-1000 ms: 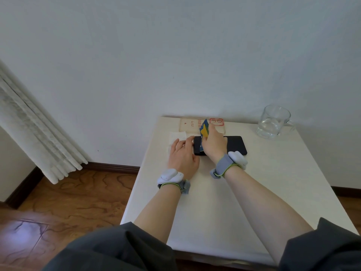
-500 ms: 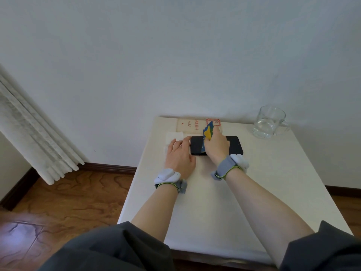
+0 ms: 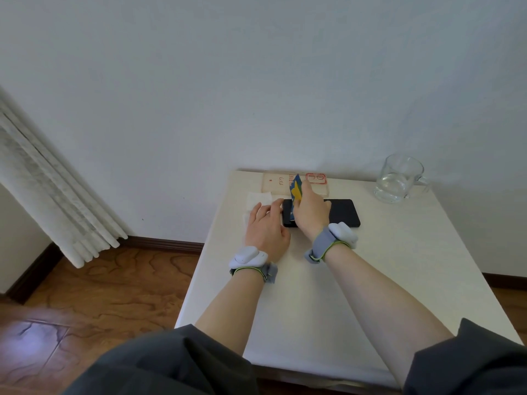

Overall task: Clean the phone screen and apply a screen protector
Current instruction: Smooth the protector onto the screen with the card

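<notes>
Right hand pinches blue-yellow card, barely shifted along phone; left hand lies straight-fingered at phone's end; smoothing probably unfinished.

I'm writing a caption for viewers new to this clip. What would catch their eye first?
The right hand pinches a blue-and-yellow card, held upright over the left part of the black phone. The left hand lies flat just left of the phone, partly over a white tissue. A glass mug stands alone at the far right corner of the table.
</notes>
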Demonstrator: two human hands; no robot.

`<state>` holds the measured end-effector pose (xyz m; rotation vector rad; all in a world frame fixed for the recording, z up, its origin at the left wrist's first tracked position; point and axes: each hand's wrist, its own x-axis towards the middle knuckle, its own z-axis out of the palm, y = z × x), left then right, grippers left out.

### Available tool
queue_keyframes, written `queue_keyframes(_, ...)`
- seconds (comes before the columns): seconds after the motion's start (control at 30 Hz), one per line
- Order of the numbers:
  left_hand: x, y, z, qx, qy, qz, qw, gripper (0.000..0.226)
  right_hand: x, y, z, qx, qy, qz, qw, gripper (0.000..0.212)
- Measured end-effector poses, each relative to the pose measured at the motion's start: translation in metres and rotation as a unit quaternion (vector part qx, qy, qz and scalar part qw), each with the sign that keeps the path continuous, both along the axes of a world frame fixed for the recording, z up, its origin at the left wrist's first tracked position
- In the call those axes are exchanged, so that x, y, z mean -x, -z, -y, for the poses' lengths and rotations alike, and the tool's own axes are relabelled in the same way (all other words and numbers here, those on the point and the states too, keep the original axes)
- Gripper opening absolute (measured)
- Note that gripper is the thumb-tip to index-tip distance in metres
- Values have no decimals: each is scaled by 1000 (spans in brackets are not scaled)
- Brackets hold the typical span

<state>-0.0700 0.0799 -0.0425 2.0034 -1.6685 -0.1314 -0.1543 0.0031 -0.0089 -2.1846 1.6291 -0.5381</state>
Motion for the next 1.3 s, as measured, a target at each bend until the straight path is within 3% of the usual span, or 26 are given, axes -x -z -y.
queue_keyframes(0.3,-2,-1,0,-2,-3,6,1000,62,-5,-1,-4,-3,-21,0,1000,29)
queue_keyframes(0.4,-2,0,0,-3,-5,8,1000,63,-2,-6,2,-42,-29,61,997,22)
queue_keyframes(0.5,-1,1,1,-5,-5,6,1000,63,17,-12,15,-40,30,124,991,17)
queue_keyframes(0.63,-1,1,1,-9,-2,8,1000,62,32,-11,15,-64,65,78,993,26)
queue_keyframes(0.83,-1,1,1,-9,1,3,1000,63,5,-4,4,-70,29,22,997,36)
queue_keyframes(1.13,0,1,1,-9,0,3,1000,63,18,0,9,-30,17,37,999,35)
queue_keyframes(1.3,-1,0,1,-7,-1,6,1000,63,1,-2,2,-68,-23,87,994,24)
